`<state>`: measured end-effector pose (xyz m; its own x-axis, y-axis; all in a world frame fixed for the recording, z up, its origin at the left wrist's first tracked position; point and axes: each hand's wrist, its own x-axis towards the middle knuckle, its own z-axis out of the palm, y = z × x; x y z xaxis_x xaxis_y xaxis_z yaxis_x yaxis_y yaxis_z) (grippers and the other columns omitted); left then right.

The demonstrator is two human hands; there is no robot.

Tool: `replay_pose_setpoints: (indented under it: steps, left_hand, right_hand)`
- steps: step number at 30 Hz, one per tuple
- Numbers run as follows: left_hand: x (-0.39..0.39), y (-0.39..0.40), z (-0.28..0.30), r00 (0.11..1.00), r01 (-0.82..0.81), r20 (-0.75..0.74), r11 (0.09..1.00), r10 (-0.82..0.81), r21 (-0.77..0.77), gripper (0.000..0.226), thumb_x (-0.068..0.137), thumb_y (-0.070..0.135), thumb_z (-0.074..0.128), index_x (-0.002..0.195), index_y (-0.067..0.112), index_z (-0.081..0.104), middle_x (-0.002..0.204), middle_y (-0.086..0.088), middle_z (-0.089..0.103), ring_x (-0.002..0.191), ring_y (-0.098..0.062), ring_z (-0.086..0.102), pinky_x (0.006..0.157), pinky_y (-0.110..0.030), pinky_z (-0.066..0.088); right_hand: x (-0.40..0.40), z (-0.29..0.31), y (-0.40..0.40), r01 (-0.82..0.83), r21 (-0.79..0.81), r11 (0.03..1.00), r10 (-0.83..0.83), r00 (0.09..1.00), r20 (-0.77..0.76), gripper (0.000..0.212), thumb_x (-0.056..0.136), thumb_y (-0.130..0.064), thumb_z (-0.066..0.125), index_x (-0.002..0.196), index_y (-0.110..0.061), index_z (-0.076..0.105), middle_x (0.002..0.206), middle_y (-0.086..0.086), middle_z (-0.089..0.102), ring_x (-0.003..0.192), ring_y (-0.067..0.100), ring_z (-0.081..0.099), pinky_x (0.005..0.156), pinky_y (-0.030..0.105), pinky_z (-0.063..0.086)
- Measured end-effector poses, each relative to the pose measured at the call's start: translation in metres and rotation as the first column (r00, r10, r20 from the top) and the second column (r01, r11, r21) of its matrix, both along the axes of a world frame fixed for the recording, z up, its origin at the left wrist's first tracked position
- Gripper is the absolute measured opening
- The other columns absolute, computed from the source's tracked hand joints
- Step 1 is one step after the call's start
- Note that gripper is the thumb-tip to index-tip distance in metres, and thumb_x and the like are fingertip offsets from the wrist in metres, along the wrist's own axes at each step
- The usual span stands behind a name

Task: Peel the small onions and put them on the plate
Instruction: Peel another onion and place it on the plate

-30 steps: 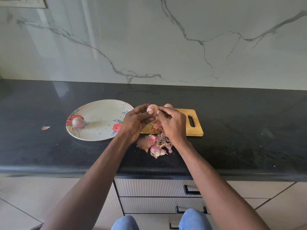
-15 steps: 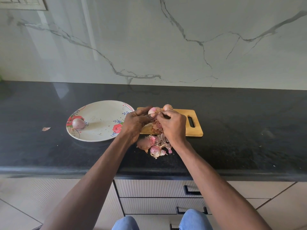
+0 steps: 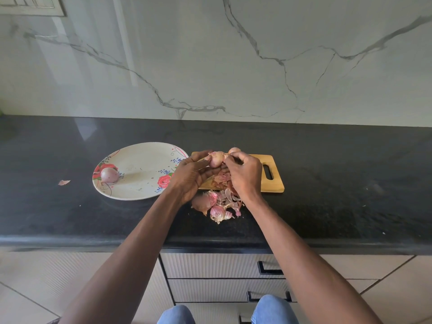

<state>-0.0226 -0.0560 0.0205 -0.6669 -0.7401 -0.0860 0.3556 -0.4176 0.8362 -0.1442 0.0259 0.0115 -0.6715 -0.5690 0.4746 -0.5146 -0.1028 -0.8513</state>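
Both hands grip one small pink onion (image 3: 215,159) above the wooden cutting board (image 3: 271,181): left hand (image 3: 190,176) cradles it, right hand (image 3: 244,175) pinches its skin. Around lie the black stone counter (image 3: 339,183), the floral white plate (image 3: 140,169) holding a peeled onion (image 3: 109,175), piled peels (image 3: 218,204), and another onion (image 3: 234,150) behind the hands.

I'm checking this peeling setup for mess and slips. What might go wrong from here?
The onion, pinched between the left hand and right hand, may slip and roll off the cutting board. The peel pile lies near the counter edge, so scraps could fall to the floor.
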Motion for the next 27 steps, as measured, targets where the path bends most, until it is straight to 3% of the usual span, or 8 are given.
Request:
replay_pose_setpoints:
  steps: [6,11,18,23,27]
  left_hand:
    - [0.0003,0.0014,0.0011,0.999,-0.026,0.04,0.999,0.028,-0.044,0.021,0.096,0.001,0.059,0.117,-0.001,0.064,0.103,-0.019,0.075,0.09,-0.03,0.075,0.079,-0.037,0.063]
    - [0.0014,-0.0008,0.0019,0.995,-0.089,0.032,0.996,0.09,-0.032,0.022,0.102,0.012,0.054,0.12,0.001,0.062,0.102,-0.017,0.074,0.085,-0.025,0.075,0.064,-0.029,0.061]
    - [0.0013,-0.0011,0.0014,0.997,-0.082,0.011,0.997,0.081,0.017,0.029,0.105,0.019,0.051,0.124,-0.003,0.057,0.104,-0.024,0.071,0.083,-0.027,0.074,0.067,-0.03,0.061]
    - [0.0002,-0.0031,0.0012,0.995,-0.093,0.028,0.995,0.092,0.032,0.03,0.103,0.023,0.057,0.114,-0.005,0.061,0.094,-0.022,0.073,0.076,-0.026,0.073,0.068,-0.031,0.062]
    - [0.001,-0.0021,0.0021,0.996,-0.08,0.049,0.996,0.078,0.042,0.039,0.101,0.03,0.06,0.114,-0.006,0.061,0.093,-0.023,0.073,0.079,-0.028,0.073,0.071,-0.033,0.063]
  right_hand:
    - [0.0027,0.0002,0.0,-0.03,0.001,1.0,0.03,0.999,-0.016,0.008,0.091,-0.01,0.071,0.091,-0.004,0.076,0.083,0.004,0.072,0.071,0.007,0.065,0.066,0.019,0.056]
    - [0.0017,0.001,0.0011,-0.049,-0.021,0.999,0.05,0.998,0.029,0.014,0.087,-0.014,0.073,0.08,-0.002,0.073,0.077,0.008,0.07,0.073,0.023,0.067,0.068,0.04,0.058]
    - [0.0008,-0.0021,0.0001,-0.134,-0.025,0.991,0.135,0.988,0.069,0.026,0.083,-0.026,0.07,0.069,-0.004,0.067,0.073,0.013,0.064,0.065,0.034,0.065,0.059,0.054,0.057]
    - [0.0031,0.0044,0.0046,-0.253,-0.068,0.965,0.262,0.936,0.233,0.025,0.091,-0.004,0.067,0.067,0.002,0.063,0.064,0.006,0.061,0.05,0.025,0.062,0.056,0.043,0.055]
    - [0.0015,0.0028,0.0026,-0.169,-0.072,0.983,0.181,0.96,0.215,0.03,0.086,-0.015,0.065,0.063,0.003,0.059,0.063,0.01,0.057,0.053,0.026,0.055,0.054,0.043,0.052]
